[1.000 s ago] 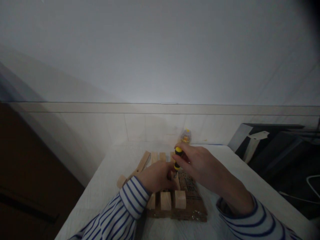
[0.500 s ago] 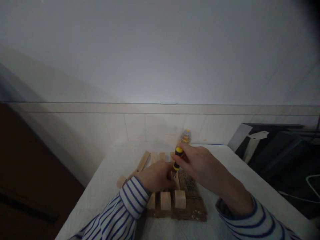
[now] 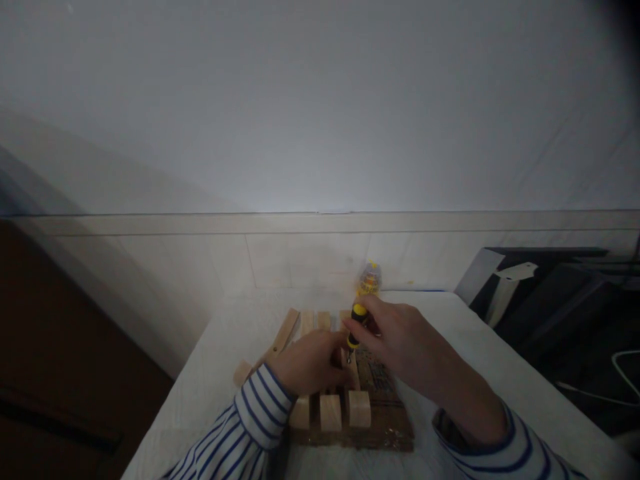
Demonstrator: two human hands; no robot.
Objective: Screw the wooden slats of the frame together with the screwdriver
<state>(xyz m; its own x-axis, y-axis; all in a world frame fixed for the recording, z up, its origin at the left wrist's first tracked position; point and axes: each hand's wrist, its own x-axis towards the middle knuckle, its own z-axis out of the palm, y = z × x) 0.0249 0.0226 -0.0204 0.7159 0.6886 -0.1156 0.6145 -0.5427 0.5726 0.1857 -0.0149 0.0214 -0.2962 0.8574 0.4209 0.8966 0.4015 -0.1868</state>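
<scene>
My right hand (image 3: 403, 340) is closed round a small black and yellow screwdriver (image 3: 355, 327), held nearly upright with its tip down. The tip meets a light wooden strip (image 3: 356, 377), perhaps at a screw too small to make out. From the left, my left hand (image 3: 315, 363) pinches that strip beside the tip, its fingers partly hiding the wood. Beneath lies a dark brown board (image 3: 373, 437), possibly stacked cardboard. Along its near side stand a rounded wooden block (image 3: 359, 409), another block (image 3: 331, 413) and a third block (image 3: 300, 413).
A wooden stick with a hole (image 3: 286, 330) slants left of my hands, by a small wooden piece (image 3: 243, 372). More strips (image 3: 324, 321) lie behind. A clear yellow-marked container (image 3: 370, 277) stands by the wall. Dark panels (image 3: 565, 313) lean at the right of the white table (image 3: 200, 400).
The view has tilted slightly, so everything sits a little lower. Both hands keep their places, and the screwdriver stays on the wooden strip.
</scene>
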